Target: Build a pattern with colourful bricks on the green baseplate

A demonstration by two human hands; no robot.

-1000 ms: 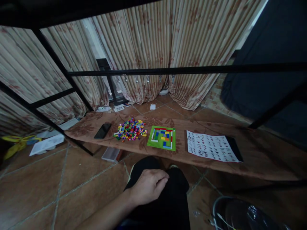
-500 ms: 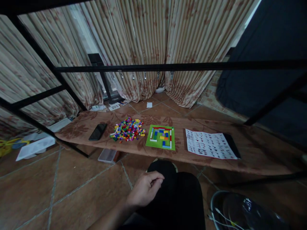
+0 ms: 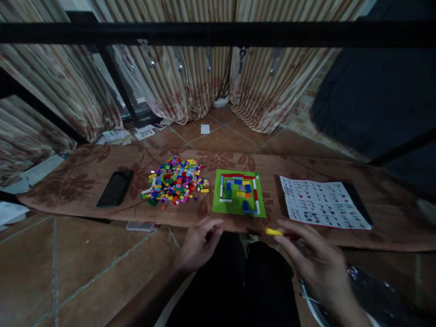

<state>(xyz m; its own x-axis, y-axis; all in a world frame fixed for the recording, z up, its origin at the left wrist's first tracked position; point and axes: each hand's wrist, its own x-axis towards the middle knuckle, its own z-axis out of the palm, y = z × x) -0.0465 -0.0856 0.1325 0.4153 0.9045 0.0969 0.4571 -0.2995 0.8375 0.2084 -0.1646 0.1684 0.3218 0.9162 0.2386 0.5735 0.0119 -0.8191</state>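
A yellow toy brick is pinched between the thumb and fingers of my right hand, just in front of the cloth-covered bench. My left hand is loosely curled near the bench's front edge, with nothing visible in its fingers. Between and beyond my hands lies a green baseplate. Red, white and blue bricks form a border on it, and blue, yellow, orange and purple ones sit inside. To its left is a heap of loose mixed-colour bricks.
A black phone lies left of the heap. At the right, a printed sheet rests on a dark flat object. A black bar crosses above the bench. Below on the right stands a bin with a dark plastic liner.
My right hand has come into view at the right with the yellow brick. My left hand has risen from my lap toward the bench edge. The view has tilted down and come closer.
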